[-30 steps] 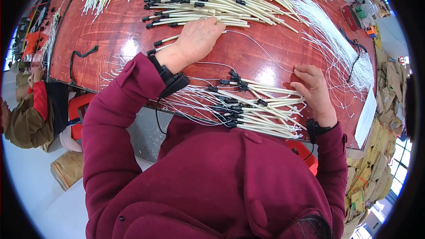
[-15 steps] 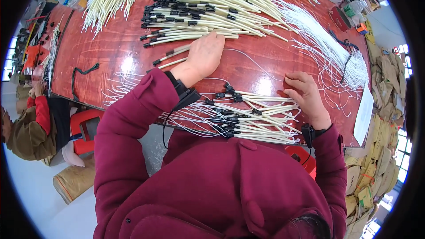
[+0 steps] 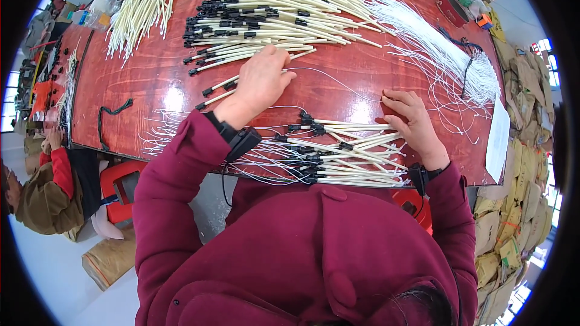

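My left hand (image 3: 258, 79) curls over several thin cream tubes (image 3: 226, 90) with black end pieces, below the big pile. Its thumb sticks out to the right; the other fingertips are partly hidden. A white cord (image 3: 329, 77) arcs across the red table between my hands. At the cord's right end, my right hand (image 3: 412, 119) pinches it between thumb and fingers. Close to my body lies a bundle of cream tubes with black fittings (image 3: 356, 160). White cord tails (image 3: 260, 160) trail left from this bundle, passing under my left wrist.
The big pile of cream tubes (image 3: 284, 3) covers the table's far middle. A tied hank of white cords (image 3: 435, 36) lies right, beside a paper sheet (image 3: 496, 140). More tubes (image 3: 148, 9) lie far left, near a black tie (image 3: 109, 111). Another person (image 3: 51, 190) sits left.
My left hand has shifted left and its thumb now shows apart from the fingers. My right hand keeps its pinch on the cord. The whole view has shifted slightly.
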The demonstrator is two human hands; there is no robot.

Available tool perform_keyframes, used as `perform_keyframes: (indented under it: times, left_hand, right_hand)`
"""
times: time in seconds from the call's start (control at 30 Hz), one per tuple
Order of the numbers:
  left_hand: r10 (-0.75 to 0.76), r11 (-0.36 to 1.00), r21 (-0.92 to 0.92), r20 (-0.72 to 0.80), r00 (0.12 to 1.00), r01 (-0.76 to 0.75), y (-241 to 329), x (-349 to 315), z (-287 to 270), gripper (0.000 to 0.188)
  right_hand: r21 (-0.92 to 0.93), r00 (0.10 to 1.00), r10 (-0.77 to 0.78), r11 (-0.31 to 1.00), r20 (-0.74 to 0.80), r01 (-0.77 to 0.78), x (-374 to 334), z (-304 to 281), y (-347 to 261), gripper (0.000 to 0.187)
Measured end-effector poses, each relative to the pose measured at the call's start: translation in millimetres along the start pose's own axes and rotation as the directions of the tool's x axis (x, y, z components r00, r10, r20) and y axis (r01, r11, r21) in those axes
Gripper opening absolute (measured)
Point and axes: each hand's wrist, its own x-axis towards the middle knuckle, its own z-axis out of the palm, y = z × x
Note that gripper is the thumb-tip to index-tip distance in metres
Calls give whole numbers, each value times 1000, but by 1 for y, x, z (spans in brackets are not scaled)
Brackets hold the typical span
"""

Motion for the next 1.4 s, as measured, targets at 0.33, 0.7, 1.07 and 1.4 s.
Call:
perform_keyframes:
  times: [0.33, 0.7, 1.07, 1.4]
  left_hand:
    - [57, 978, 197, 40, 998, -64, 1, 2, 20, 12]
    - [86, 975, 203, 49, 995, -95, 4, 5, 17, 6]
    - [2, 1000, -11, 126, 992, -1, 22, 3, -10, 7]
    - [-174, 985, 16, 155, 972, 174, 2, -37, 2, 6]
  right_hand:
    - [-28, 999, -4, 1000, -32, 3, -7, 8, 2, 38]
    - [-16, 998, 0, 1000, -61, -1, -2, 5, 3, 36]
    - [-38, 994, -62, 998, -95, 58, -9, 13, 3, 36]
    - [-95, 1000, 4, 995, 16, -2, -11, 9, 0, 40]
